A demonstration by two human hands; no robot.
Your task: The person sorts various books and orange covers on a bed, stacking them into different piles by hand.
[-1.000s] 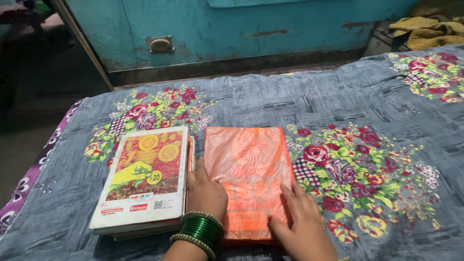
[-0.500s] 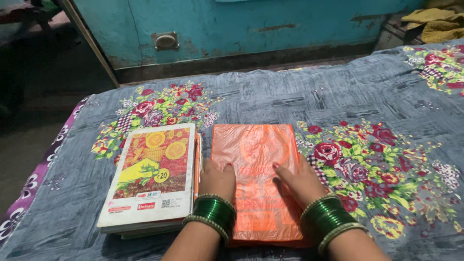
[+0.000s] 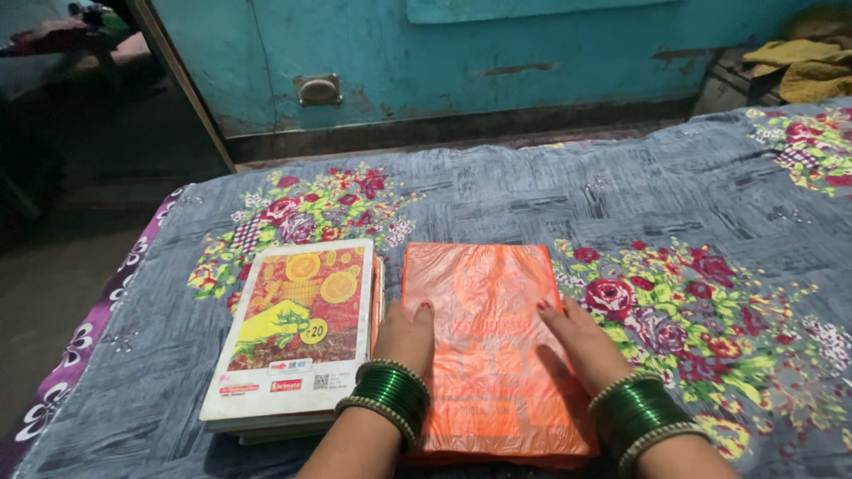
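- both forearms run off the bottom edge; what the orange plastic bag (image 3: 493, 346) wraps is hard to make out.
- the bag lies flat on the bed (image 3: 621, 195), just beside a book stack (image 3: 297, 333).
- left hand (image 3: 404, 335) and right hand (image 3: 581, 341) rest on it, palms flat and released, grasping nothing.

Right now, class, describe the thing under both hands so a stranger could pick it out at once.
Find the grey flowered bedsheet in front of the blue door. Near its front edge lies a stack of books, and just right of it is the orange plastic packet, with the left hand and right hand flat on it. It alone is plain, crinkly orange.
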